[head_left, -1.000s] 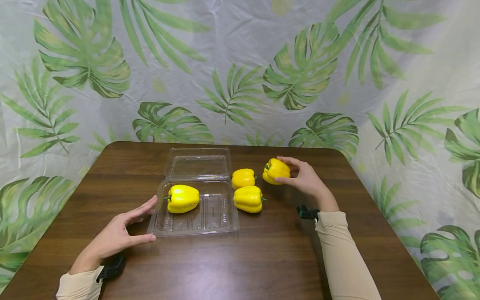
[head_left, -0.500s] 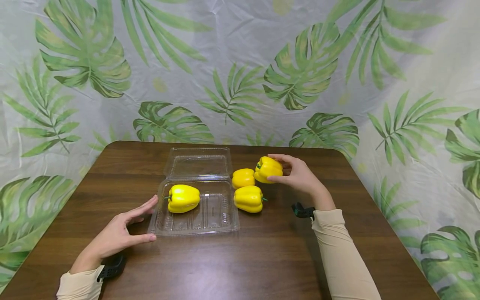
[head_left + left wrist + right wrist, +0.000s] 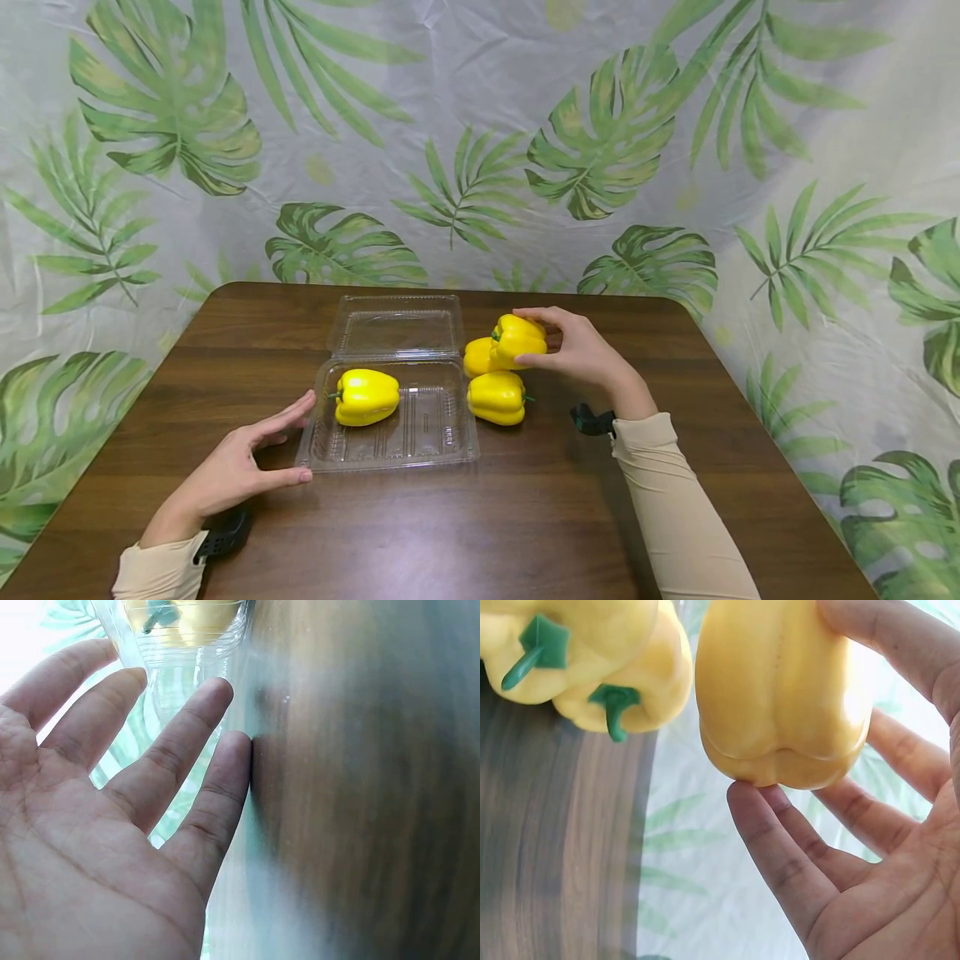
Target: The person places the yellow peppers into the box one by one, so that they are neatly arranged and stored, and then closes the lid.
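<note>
My right hand [image 3: 573, 346] grips a yellow bell pepper [image 3: 521, 339] between thumb and fingers. In the right wrist view the held bell pepper [image 3: 780, 697] is raised, and two more peppers with green stems sit beside it. In the head view it overlaps the back bell pepper [image 3: 477, 356]; a front bell pepper [image 3: 497, 398] lies just below. My left hand [image 3: 240, 462] has its fingers spread at the left edge of a clear plastic clamshell container [image 3: 405, 454]. One bell pepper [image 3: 366, 397] lies in the container's left half. Up close, the left fingers [image 3: 180, 750] reach toward its wall.
The clamshell's lid [image 3: 397, 329] lies folded back toward the rear of the brown wooden table [image 3: 480, 533]. A leaf-print curtain [image 3: 480, 150] hangs behind the table. Both wrists wear a black band.
My right hand has carried the bell pepper leftward, from right of the loose peppers to over the back one. The left hand and the container stay in place.
</note>
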{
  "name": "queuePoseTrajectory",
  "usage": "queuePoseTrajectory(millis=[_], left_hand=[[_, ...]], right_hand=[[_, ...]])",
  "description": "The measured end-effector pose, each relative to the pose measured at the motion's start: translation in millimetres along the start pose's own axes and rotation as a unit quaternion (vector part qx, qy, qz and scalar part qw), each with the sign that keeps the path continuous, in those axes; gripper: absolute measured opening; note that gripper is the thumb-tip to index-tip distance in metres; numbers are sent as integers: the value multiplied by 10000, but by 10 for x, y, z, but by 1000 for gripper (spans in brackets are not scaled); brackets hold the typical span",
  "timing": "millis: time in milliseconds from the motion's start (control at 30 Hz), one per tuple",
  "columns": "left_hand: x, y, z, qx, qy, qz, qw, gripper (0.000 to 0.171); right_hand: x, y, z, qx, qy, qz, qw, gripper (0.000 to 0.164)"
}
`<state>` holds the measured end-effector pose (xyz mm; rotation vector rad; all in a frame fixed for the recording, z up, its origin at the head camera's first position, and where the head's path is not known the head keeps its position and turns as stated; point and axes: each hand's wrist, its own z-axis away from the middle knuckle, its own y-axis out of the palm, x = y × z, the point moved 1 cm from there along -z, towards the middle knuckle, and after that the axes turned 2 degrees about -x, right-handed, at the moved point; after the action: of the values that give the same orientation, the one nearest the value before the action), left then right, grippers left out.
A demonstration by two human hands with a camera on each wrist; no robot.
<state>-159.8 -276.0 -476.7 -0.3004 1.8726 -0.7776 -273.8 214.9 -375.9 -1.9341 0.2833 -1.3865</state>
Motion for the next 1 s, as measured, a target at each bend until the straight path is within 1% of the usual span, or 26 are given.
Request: queuePoseTrajectory(millis=[233, 433, 600, 733, 1000], left_hand=[[6, 3, -5, 11, -5, 1, 10000, 92], [15, 6, -7, 14, 3, -32, 10000, 93], [26, 2, -7, 32, -10, -50, 10000, 93], [28, -5, -6, 34, -46, -73, 10000, 93], [25, -1, -3, 40, -58, -63, 10000, 93]], right_hand=[[55, 69, -36, 118, -103, -22, 9999, 75], [96, 149, -95, 215, -118, -38, 9997, 71], [158, 230, -141, 286, -170, -97, 9994, 70], [202, 306, -170, 359, -245, -137, 9990, 71], [286, 442, -240, 442, -426, 185, 9979, 68]])
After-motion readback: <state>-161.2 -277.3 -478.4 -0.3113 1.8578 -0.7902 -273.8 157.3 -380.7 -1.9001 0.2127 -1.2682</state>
